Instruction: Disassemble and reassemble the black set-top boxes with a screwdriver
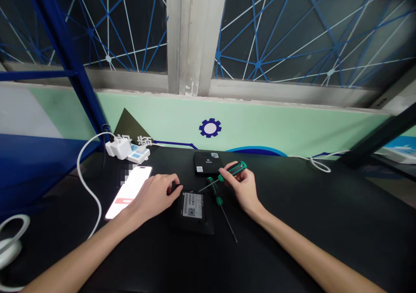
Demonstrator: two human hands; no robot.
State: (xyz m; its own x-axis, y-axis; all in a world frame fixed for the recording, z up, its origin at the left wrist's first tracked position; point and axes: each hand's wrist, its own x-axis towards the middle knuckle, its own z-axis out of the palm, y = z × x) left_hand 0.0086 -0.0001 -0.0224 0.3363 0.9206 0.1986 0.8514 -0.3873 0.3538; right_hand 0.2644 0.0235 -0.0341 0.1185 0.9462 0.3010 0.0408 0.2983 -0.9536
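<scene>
A flat black drive (193,206) with a white printed label lies on the dark desk, over or against another black piece whose outline is hard to make out. At the drive's upper left corner, my left hand (159,192) is closed, with thumb and fingertips on the edge; the exact hold is partly hidden. My right hand (243,187) grips the green-and-black handle of a screwdriver (238,168). Its thin shaft slants down to the left, and the tip is at the drive's upper edge. A second screwdriver (219,200) lies between the drive and my right hand.
Behind the drive rests a flat black box (207,162) with a small white sticker. A phone (130,193) with a lit screen lies under my left wrist. White plugs (118,148) sit on a power strip (139,154), and a white cable (85,171) loops down the left.
</scene>
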